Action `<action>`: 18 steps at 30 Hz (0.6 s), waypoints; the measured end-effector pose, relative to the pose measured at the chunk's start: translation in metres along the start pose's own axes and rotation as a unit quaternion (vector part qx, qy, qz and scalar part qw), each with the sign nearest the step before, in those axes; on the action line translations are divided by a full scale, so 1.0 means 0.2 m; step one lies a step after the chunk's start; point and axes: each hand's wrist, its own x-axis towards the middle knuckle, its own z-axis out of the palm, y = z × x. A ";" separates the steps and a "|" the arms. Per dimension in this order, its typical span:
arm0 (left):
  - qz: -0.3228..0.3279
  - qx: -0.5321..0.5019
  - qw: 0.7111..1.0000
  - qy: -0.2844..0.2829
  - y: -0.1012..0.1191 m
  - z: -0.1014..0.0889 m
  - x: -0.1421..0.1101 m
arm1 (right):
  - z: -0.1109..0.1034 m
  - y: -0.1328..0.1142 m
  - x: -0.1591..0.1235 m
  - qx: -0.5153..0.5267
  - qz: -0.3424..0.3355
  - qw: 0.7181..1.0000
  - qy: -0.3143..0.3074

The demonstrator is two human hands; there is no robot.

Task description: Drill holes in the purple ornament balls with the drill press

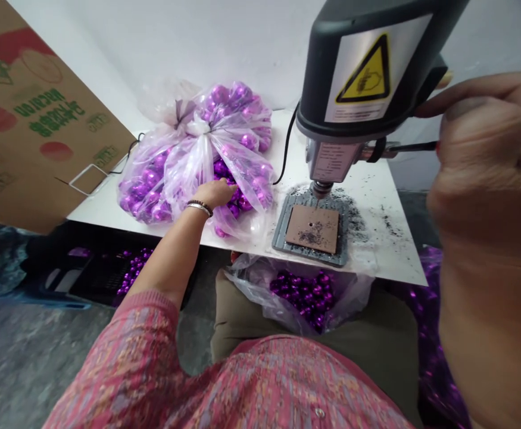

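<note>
My left hand [218,192] reaches into the torn opening of a clear plastic bag [189,164] full of shiny purple balls [243,201]. Its fingertips are partly hidden among the balls, so what they hold does not show. On the right, my right hand [483,155] is closed around the lever [414,146] of a small bench drill press [353,77]. Below the drill chuck [321,189] lies a brown square block [312,229] with a small hole, on the grey base plate [279,233]. No ball sits on the block.
Dark shavings [353,214] litter the white table [376,259]. An open bag [260,292] of purple balls rests on my lap. Another tied bag [237,107] stands behind. A cardboard box [41,131] is at left, a dark crate [94,277] below, more purple balls [434,345] at lower right.
</note>
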 end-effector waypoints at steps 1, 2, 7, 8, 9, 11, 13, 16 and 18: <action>-0.005 0.021 0.999 -0.034 -0.02 0.00 0.01 | 0.00 0.00 0.00 0.001 -0.007 1.000 -0.004; -0.013 0.046 0.997 -0.061 -0.03 0.00 0.01 | 0.00 0.00 0.00 0.002 -0.015 1.000 -0.004; 0.010 -0.161 0.987 -0.013 -0.07 -0.02 -0.15 | 0.02 0.01 0.00 0.033 -0.053 0.998 0.026; 0.016 -0.267 0.964 -0.012 -0.07 -0.01 -0.20 | 0.02 0.01 0.00 0.031 -0.051 0.998 0.021; 0.018 -0.371 0.928 -0.026 -0.07 -0.01 -0.25 | 0.02 0.01 0.00 0.031 -0.048 0.998 0.018; 0.016 -0.536 0.840 -0.079 -0.05 0.02 -0.34 | 0.02 0.01 0.00 0.030 -0.048 0.998 0.019; 0.018 -0.629 0.765 -0.137 0.00 0.07 -0.40 | 0.03 0.00 0.01 0.032 -0.036 0.998 0.031; 0.024 -0.680 0.704 -0.205 0.10 0.17 -0.44 | 0.03 -0.03 0.09 0.014 0.013 0.999 0.028; 0.017 -0.682 0.691 -0.238 0.17 0.24 -0.43 | 0.04 -0.04 0.17 0.010 0.038 0.999 0.011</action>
